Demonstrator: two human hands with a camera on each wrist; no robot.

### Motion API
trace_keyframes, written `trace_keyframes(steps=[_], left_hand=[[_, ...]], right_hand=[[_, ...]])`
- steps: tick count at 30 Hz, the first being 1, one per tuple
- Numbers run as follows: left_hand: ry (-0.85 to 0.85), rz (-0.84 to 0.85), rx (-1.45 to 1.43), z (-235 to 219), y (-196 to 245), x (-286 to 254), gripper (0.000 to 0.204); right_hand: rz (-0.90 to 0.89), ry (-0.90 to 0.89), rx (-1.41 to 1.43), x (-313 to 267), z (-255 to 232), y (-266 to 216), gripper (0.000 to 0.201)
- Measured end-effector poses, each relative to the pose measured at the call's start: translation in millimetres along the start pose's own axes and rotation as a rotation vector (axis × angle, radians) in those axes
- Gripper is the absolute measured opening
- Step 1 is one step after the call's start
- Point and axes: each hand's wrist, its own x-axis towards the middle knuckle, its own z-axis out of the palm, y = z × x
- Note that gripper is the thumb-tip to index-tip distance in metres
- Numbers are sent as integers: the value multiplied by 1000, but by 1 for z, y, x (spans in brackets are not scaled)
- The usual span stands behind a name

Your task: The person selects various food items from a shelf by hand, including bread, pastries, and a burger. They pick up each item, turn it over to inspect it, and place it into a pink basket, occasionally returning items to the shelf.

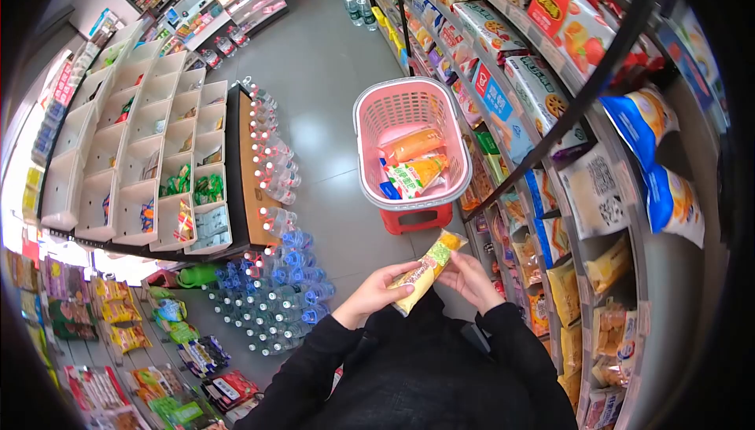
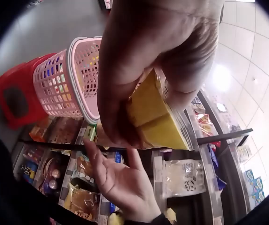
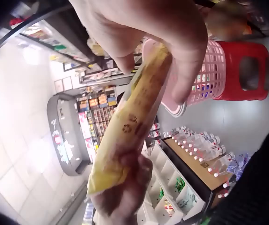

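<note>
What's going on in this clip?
A person in a shop holds a long yellow snack packet. The left hand pinches it between thumb and fingers at its near end; the right hand is at the far end, though whether it grips is hard to tell. Ahead, a pink basket sits on a red stool, with several packaged snacks inside. Stocked shelves run along the right.
</note>
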Motion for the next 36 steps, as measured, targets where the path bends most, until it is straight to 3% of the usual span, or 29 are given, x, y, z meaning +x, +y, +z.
trace_keyframes(steps=[3, 5, 9, 12, 15, 19, 22, 23, 25, 27, 29, 31, 32, 33, 34, 36], left_hand=[[-71, -55, -56, -27, 26, 21, 48], [-162, -50, -66, -43, 32, 34, 49], [-27, 36, 57, -73, 28, 60, 52], [91, -170, -188, -91, 26, 82, 53], [278, -138, -426, -122, 8, 112, 39], [422, -46, -509, -158, 7, 159, 31], [627, -28, -388, -180, -3, 187, 30], [638, -33, -391, -188, -7, 195, 30], [601, -126, -81, -201, -14, 208, 34], [579, -210, 51, -208, -18, 218, 37], [537, -296, 179, -210, -11, 227, 40], [408, -377, 428, -204, 9, 234, 37], [401, -380, 420, -208, 3, 237, 37], [359, -322, 604, -216, -7, 240, 35], [313, -255, 787, -220, -10, 244, 34], [269, -304, 877, -221, -11, 250, 29]], right_hand=[[-37, 43, 250, 37, 9, -27, 26], [-57, 4, 275, 60, 6, -42, 24], [-90, 49, 186, 92, 13, -78, 29], [-132, 30, 127, 122, 9, -103, 33], [-169, 8, 165, 157, 18, -136, 33], [-128, -59, -66, 211, 12, -169, 35], [-86, -52, -537, 252, -9, -170, 28], [-75, -57, -534, 261, -18, -168, 28], [-118, -92, -969, 274, -46, -162, 32], [-71, -116, -1054, 281, -61, -166, 33], [350, -229, -1016, 275, -53, -184, 31], [321, -225, -1113, 282, -57, -182, 30], [206, -305, -1356, 288, -57, -180, 32], [81, -384, -1596, 293, -56, -179, 35], [194, -319, -1649, 295, -39, -183, 36], [-144, -318, -1992, 307, -51, -160, 22]])
